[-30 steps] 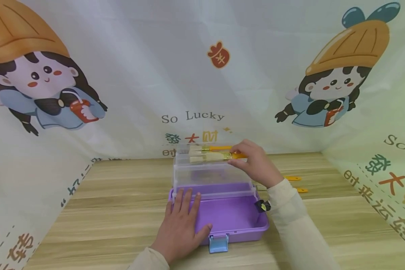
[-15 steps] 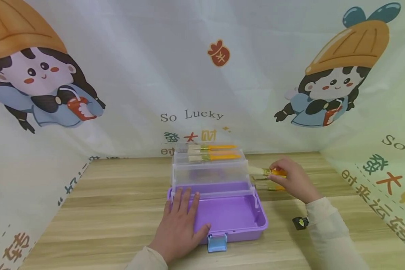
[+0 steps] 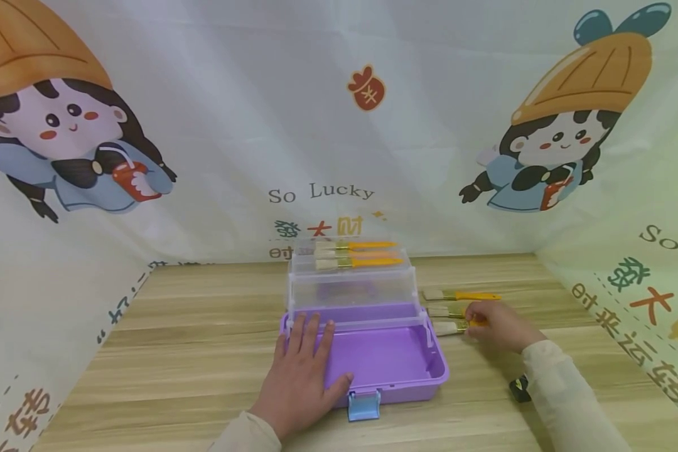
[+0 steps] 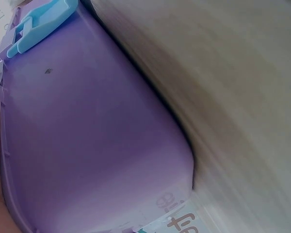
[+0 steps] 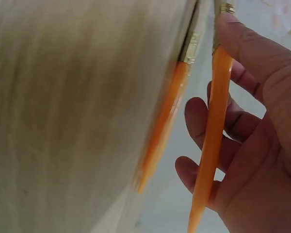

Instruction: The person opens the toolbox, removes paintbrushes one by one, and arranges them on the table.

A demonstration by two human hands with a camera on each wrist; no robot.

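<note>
A purple box [image 3: 392, 394] with a light blue latch [image 3: 364, 406] stands with its clear tiered trays [image 3: 353, 292] raised at the back. Spread out flat, my left hand [image 3: 305, 383] rests over the box's left side; the left wrist view shows the box wall [image 4: 97, 126] close by. My right hand [image 3: 503, 326] pinches a paintbrush [image 3: 452, 328] with an orange handle, its thumb on the metal ferrule [image 5: 226, 8] in the right wrist view. Beside it on the table lie two similar paintbrushes, a farther one [image 3: 474, 295] and a middle one [image 3: 443, 311]. More paintbrushes [image 3: 373, 261] lie in the top tray.
The wood-grain table [image 3: 192, 351] is bounded by a printed cloth backdrop [image 3: 316, 125] at the back and sides. A small black object [image 3: 520, 389] sits at my right wrist.
From the top tray, my right hand has carried a paintbrush right and down to the table, nearest me in the row beside the box. The left hand has stayed in place.
</note>
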